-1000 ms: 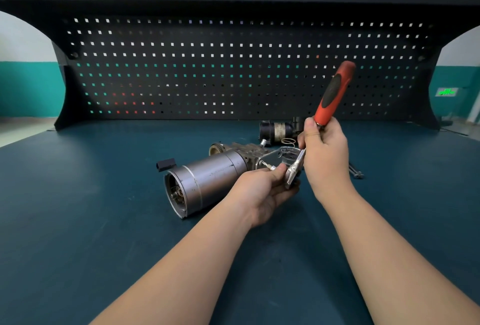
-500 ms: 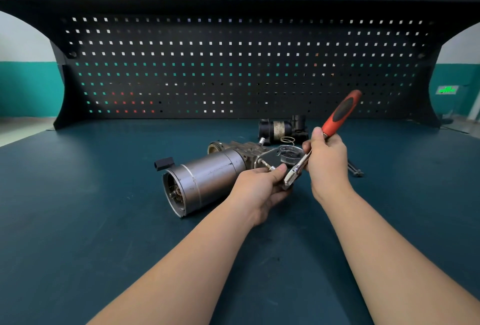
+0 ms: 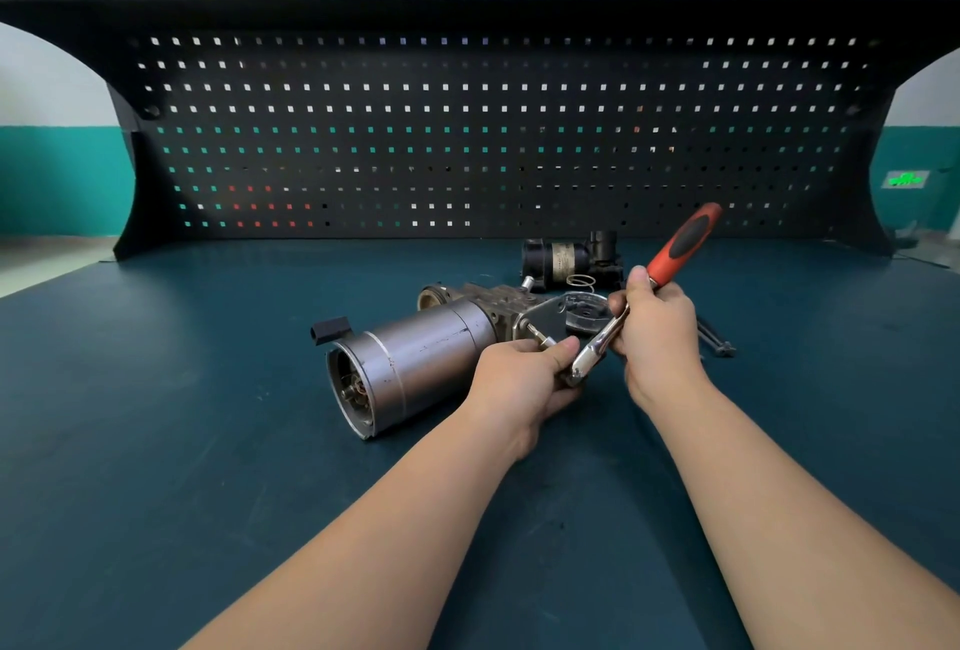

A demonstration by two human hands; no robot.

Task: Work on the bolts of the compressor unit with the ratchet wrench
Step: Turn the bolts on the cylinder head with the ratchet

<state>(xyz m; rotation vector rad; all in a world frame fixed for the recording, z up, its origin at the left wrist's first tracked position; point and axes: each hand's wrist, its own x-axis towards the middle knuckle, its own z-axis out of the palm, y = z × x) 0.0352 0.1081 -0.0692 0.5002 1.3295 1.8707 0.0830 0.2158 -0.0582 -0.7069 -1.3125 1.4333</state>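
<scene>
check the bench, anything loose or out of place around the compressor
A small wire spring lies loose on the bench, behind the compressor unit and in front of a separate black motor part. The compressor's near end is open, its internals exposed. Nothing looks spilled or broken.

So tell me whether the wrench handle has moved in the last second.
Yes. The ratchet wrench handle has swung down and rightward against the pegboard.

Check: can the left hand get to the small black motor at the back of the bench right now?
Probably not. The left hand grips the ratchet wrench head at the compressor unit, which lies between it and the black motor.
</scene>
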